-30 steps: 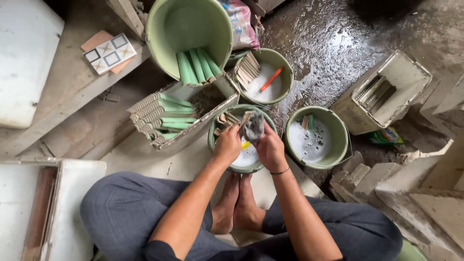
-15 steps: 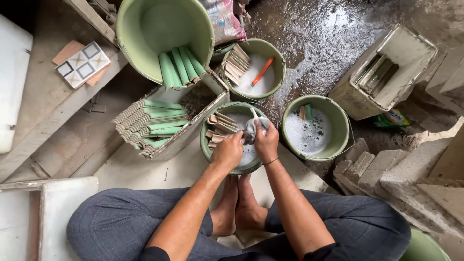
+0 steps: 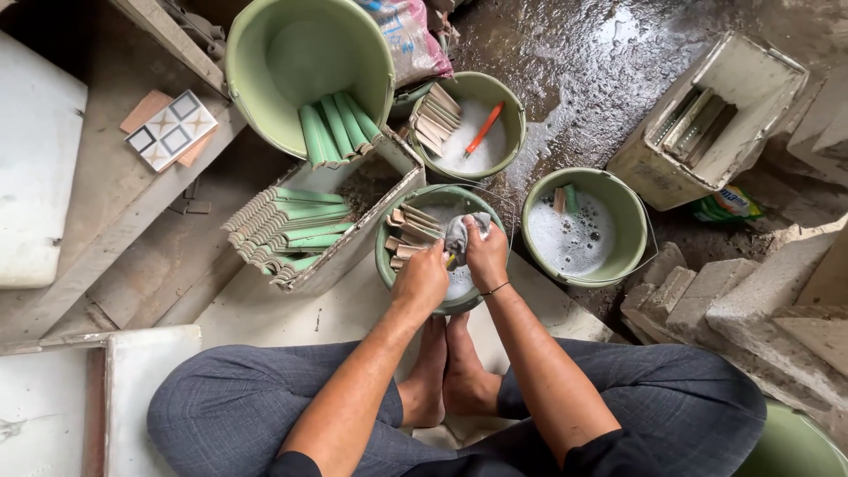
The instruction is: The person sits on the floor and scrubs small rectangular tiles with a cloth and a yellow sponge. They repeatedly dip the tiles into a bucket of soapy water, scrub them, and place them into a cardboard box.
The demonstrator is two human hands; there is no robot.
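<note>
I sit cross-legged over a small green bucket (image 3: 385, 265) of soapy water with several tan tile strips leaning inside. My right hand (image 3: 486, 253) grips a grey wet cloth (image 3: 458, 234) above the water. My left hand (image 3: 422, 281) is closed on a small piece next to the cloth, with a yellow bit showing between the hands; what it is I cannot tell. Both hands touch each other over the bucket's middle.
A green bucket (image 3: 618, 190) of foamy water stands to the right. Behind it is another bucket (image 3: 511, 115) with tile strips and an orange brush. A big green tub (image 3: 265, 97) and a crate (image 3: 371, 234) hold green tiles. White box (image 3: 654, 168), concrete blocks (image 3: 733, 300) lie right.
The view has shifted slightly. My hands stay over the near bucket, working the cloth against the piece; the cloth now sits higher under my right hand.
</note>
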